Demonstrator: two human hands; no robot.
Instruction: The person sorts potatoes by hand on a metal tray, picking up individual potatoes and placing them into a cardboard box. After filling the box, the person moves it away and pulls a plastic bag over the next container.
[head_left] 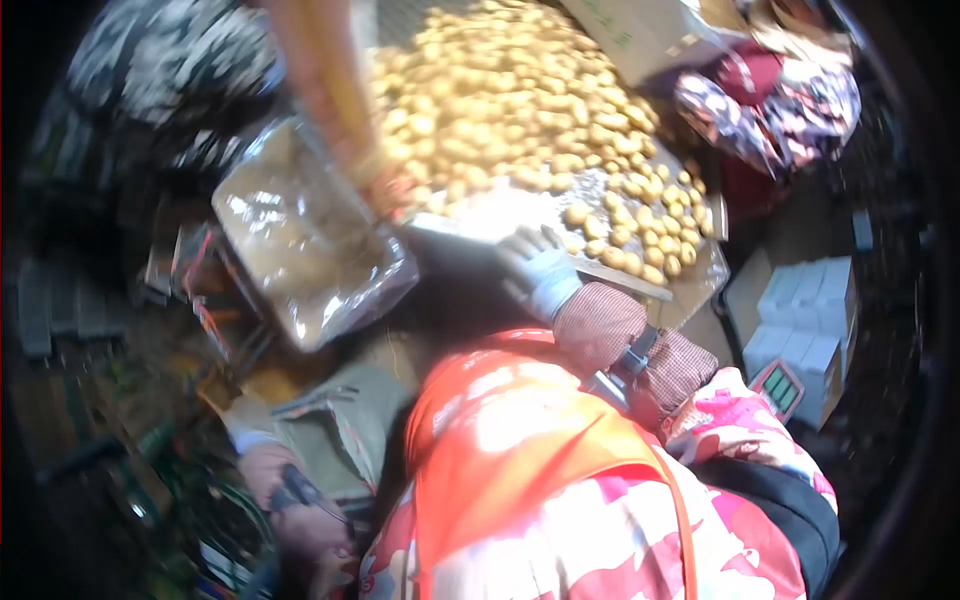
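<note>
My right hand (540,272), in a pale glove, lies at the near edge of the sorting table (640,284), its fingers apart and nothing seen in them. Just beyond it spreads a heap of small yellow-brown potatoes (510,100). Low on the left, my gloved left hand (245,415) is beside a grey-green sack or cloth (365,420). A brownish-orange thing (215,388) shows at its fingertips; blur and shade hide whether the hand grips it. A box lined with clear plastic (300,235) stands between my hands, farther out.
Another person's bare arm (325,80) reaches down beside the lined box, the hand (390,192) at the table edge. At the far right sits a person in patterned sleeves (780,110). A cardboard box (640,35), white small boxes (800,310) and a device with a display (778,388) stand right.
</note>
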